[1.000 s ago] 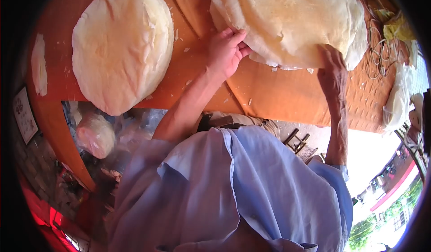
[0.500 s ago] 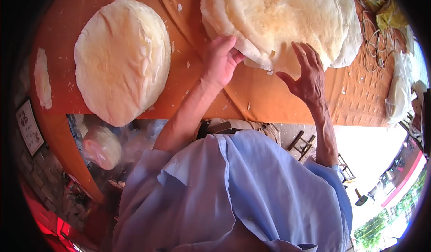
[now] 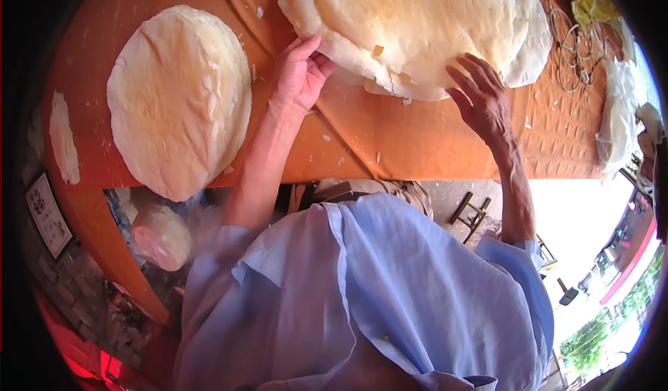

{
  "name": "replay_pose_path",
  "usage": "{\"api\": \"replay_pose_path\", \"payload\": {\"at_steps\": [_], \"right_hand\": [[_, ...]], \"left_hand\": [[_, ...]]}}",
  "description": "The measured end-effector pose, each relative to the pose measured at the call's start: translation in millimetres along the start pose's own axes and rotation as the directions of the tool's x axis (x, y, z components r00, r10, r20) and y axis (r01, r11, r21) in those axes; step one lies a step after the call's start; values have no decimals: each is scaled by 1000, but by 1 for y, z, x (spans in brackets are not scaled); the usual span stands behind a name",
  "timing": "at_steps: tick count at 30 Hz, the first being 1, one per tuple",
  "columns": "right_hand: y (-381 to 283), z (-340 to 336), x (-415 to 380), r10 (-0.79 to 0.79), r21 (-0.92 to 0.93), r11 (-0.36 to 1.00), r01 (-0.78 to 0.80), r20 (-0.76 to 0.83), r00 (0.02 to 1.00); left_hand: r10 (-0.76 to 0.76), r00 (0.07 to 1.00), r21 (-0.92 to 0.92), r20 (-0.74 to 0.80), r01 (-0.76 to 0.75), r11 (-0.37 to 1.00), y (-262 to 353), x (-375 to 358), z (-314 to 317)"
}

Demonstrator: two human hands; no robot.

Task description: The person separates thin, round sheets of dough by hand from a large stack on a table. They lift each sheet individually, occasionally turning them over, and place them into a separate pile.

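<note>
At the table's far side lies a stack of wide, cream-coloured, flatbread-like sheets (image 3: 417, 25), with ragged, layered edges and a small hole near the front. My left hand (image 3: 300, 74) pinches the near-left edge of the top sheet, thumb above and fingers curled beneath, partly hidden. Over the front right edge, my right hand (image 3: 481, 102) rests with fingers spread and fingertips on the sheet's surface; it grips nothing. To the left, apart from both hands, sits a second rounded stack of similar sheets (image 3: 174, 105), overhanging the table's near edge.
An orange cloth (image 3: 403, 140) covers the table, scattered with pale flakes. A narrow scrap (image 3: 64, 137) lies far left. Coiled cord (image 3: 574, 50) and a white plastic bag (image 3: 618, 119) are on the right. Below the table are a plastic-wrapped bundle (image 3: 161, 238) and a small stool (image 3: 471, 215).
My left hand has moved left with the pinched edge, and the top sheet has shifted left with it. My right hand stays on the sheet's front right edge.
</note>
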State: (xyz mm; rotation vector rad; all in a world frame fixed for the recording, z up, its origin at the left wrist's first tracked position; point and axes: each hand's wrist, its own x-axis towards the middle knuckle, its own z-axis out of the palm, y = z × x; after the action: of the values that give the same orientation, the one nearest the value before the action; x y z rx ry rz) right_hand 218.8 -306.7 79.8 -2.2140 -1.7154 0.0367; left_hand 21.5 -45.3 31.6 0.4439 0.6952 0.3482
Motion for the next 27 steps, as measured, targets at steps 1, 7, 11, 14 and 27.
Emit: {"api": "replay_pose_path", "payload": {"at_steps": [1, 7, 11, 14, 27], "right_hand": [[-5, 0, 5, -23, 31, 999, 25, -74, 997], [-15, 5, 19, -53, -2, 999, 54, -276, 960], [-46, 34, 12, -137, 14, 990, 142, -197, 971], [-53, 43, 3, -33, 48, 998, 37, -76, 997], [-29, 44, 18, -63, -87, 995, 55, -93, 994]], "left_hand": [[-4, 1000, 17, -6, 4, 1000, -2, 0, -1], [-46, 999, 14, 0, 46, 999, -7, -7, -2], [-71, 995, -28, 64, 73, 997, -10, -11, 4], [-88, 994, -11, 64, 89, 996, -9, -15, 5], [-33, 971, -90, 236, 56, 994, -9, -16, 13]]}}
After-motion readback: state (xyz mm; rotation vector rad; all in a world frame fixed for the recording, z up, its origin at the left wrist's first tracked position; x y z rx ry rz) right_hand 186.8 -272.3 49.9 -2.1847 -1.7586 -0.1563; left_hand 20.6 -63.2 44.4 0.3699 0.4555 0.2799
